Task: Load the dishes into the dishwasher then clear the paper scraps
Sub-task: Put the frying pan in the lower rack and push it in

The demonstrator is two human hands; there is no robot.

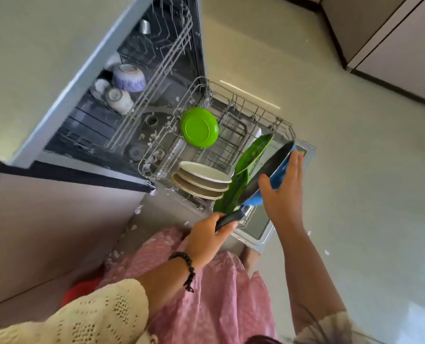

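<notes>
Head view | frying pan (pixel 266 173) gripped by its handle in left hand (pixel 207 238), steadied by flat, open right hand (pixel 282 192) over lower rack (pixel 284 125) | plates (pixel 201 181) loaded beside left hand | paper scraps (pixel 138 209) judged uncleared

1. Left sleeve (pixel 89 316): cream open-knit crochet with a pattern of small holes, loose and wide, ending above the wrist.
2. Bracelet (pixel 187 268): dark beads strung in a single loop round the left wrist, with a short beaded tail hanging from it.
3. Right sleeve (pixel 330 326): pale knit with a fuzzy, frilled edge, only partly in view.
4. Dress (pixel 206 294): pink fabric with a fine, lighter speckled print, falling in soft folds.
5. Left hand (pixel 206 237), right hand (pixel 284 192): bare, no rings visible.
</notes>
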